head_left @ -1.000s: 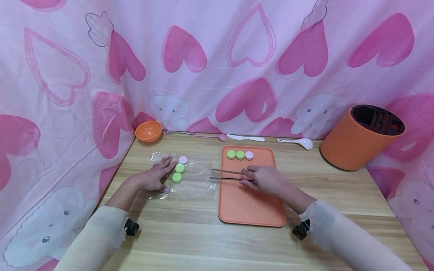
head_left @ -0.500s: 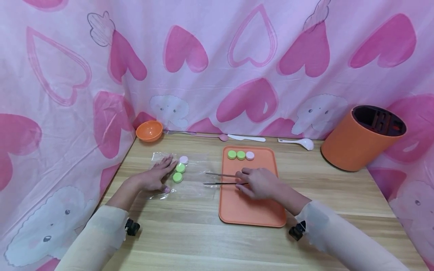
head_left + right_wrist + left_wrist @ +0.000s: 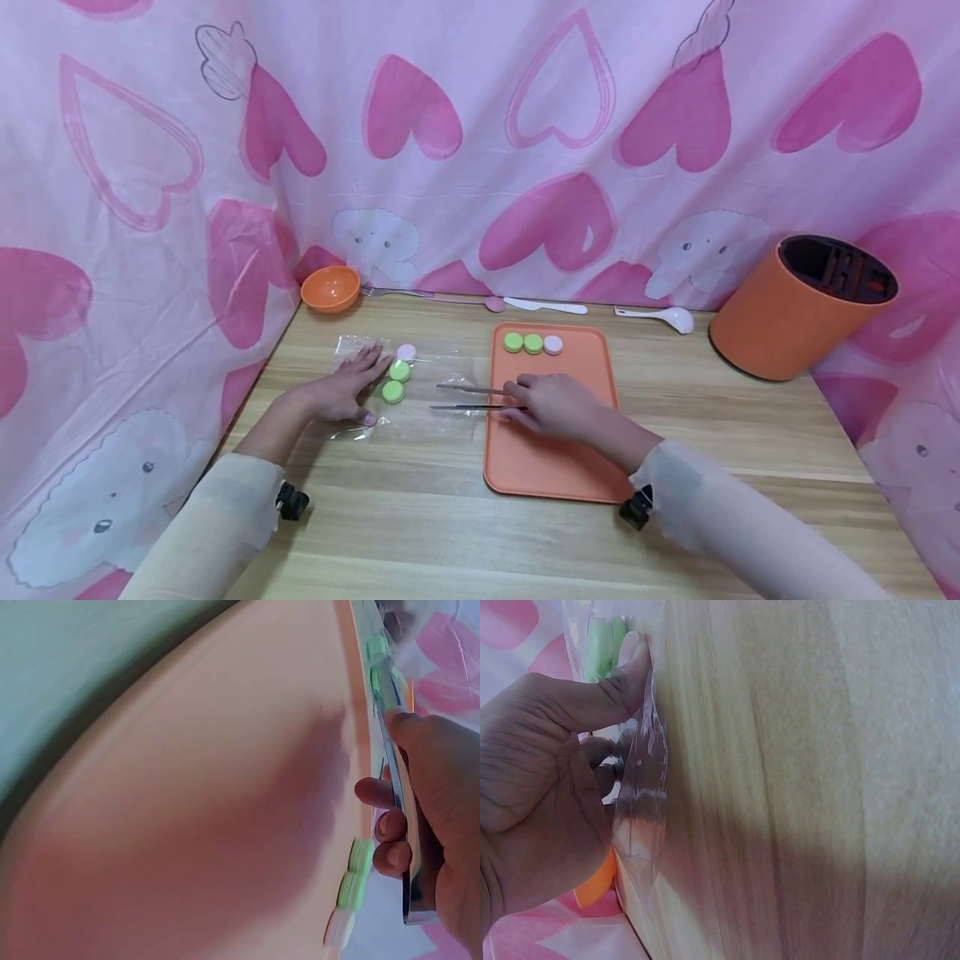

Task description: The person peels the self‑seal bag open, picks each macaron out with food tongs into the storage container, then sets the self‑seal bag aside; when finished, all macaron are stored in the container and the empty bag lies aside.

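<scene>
The right hand pinches the tongs, their tips apart over the clear bag. The left hand, spread, rests on that bag beside three macarons. Under the right hand, the tray bears three more macarons.

the right hand is farther left over the orange tray than before, and its metal tongs reach deeper across the clear bag, closer to the green macarons there.

Parted metal tongs over clear plastic bag
</scene>
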`<state>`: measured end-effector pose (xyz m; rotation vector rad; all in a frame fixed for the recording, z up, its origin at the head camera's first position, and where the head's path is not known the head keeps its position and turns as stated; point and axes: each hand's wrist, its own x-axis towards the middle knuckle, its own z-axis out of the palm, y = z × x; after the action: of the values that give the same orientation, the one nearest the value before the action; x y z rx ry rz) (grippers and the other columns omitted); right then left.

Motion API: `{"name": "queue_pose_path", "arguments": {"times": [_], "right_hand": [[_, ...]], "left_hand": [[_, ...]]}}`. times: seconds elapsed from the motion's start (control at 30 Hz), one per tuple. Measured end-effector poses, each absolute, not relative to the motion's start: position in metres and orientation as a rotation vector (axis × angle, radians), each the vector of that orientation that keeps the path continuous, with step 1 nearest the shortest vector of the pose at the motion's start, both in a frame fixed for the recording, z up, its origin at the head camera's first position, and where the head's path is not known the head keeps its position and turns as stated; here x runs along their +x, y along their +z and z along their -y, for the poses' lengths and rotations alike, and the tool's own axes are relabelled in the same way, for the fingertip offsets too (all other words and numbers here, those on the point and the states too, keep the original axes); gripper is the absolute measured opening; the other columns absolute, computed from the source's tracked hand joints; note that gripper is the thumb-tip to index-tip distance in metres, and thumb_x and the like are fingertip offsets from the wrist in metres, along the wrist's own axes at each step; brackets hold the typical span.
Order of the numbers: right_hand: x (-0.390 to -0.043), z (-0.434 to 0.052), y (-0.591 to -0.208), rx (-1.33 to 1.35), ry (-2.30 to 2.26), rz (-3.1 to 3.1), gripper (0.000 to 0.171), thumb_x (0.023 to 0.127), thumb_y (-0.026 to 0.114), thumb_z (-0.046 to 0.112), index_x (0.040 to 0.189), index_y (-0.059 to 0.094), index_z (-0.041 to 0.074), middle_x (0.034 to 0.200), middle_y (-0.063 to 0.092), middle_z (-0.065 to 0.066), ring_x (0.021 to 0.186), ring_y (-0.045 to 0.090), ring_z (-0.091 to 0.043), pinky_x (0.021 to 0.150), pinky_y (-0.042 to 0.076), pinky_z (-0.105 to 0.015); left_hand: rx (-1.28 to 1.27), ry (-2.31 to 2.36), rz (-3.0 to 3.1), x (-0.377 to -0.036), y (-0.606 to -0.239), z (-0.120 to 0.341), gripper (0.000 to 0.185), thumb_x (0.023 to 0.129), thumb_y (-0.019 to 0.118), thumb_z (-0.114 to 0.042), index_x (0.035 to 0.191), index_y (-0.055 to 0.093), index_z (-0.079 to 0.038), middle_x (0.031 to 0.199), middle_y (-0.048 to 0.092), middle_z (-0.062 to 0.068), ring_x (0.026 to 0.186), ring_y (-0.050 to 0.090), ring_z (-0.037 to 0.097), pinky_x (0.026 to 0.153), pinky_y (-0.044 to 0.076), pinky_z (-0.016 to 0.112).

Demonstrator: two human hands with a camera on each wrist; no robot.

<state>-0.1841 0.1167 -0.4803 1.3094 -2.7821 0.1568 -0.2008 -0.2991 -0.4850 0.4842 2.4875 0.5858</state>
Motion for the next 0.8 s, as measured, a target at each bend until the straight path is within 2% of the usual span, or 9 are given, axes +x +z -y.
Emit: {"name": "queue_pose_path", "arguments": {"times": [0.13, 0.33, 0.4, 0.8], "right_hand": [[-0.185, -0.102, -0.483, 1.328, 0.146, 2.766, 0.03, 0.107, 0.072, 0.048, 0.11, 0.074, 0.019, 0.086, 0.063, 0.005, 0.065, 0.062, -0.011, 0.057, 0.056, -0.03], [-0.184, -0.085, -0.483, 1.335, 0.187, 2.775, 0.028, 0.108, 0.07, 0.046, 0.103, 0.07, 0.018, 0.082, 0.057, 0.004, 0.06, 0.052, -0.009, 0.052, 0.043, -0.025], [-0.184, -0.08, -0.484, 1.331, 0.188, 2.779, 0.029, 0.109, 0.069, 0.047, 0.104, 0.069, 0.018, 0.083, 0.057, 0.004, 0.061, 0.051, -0.009, 0.053, 0.042, -0.025], [-0.188, -0.058, -0.492, 1.321, 0.143, 2.736, 0.033, 0.11, 0.066, 0.048, 0.103, 0.069, 0.016, 0.084, 0.06, 0.001, 0.06, 0.059, -0.014, 0.053, 0.053, -0.034]], "left_hand": [[0.493, 0.589, -2.486, -0.201, -0.484, 0.299, 0.112, 0.095, 0.085, -0.022, 0.179, 0.011, -0.014, 0.186, -0.014, 0.019, 0.171, -0.016, 0.048, 0.138, -0.006, 0.069], [0.505, 0.6, -2.483, -0.201, -0.482, 0.298, 0.112, 0.095, 0.086, -0.022, 0.179, 0.013, -0.012, 0.186, -0.013, 0.02, 0.171, -0.015, 0.049, 0.138, -0.006, 0.069], [0.507, 0.605, -2.481, -0.201, -0.481, 0.297, 0.112, 0.094, 0.086, -0.022, 0.178, 0.013, -0.011, 0.186, -0.013, 0.021, 0.171, -0.015, 0.05, 0.138, -0.006, 0.069], [0.502, 0.604, -2.484, -0.201, -0.482, 0.297, 0.114, 0.092, 0.087, -0.02, 0.178, 0.013, -0.01, 0.186, -0.013, 0.022, 0.171, -0.014, 0.05, 0.138, -0.006, 0.069]]}}
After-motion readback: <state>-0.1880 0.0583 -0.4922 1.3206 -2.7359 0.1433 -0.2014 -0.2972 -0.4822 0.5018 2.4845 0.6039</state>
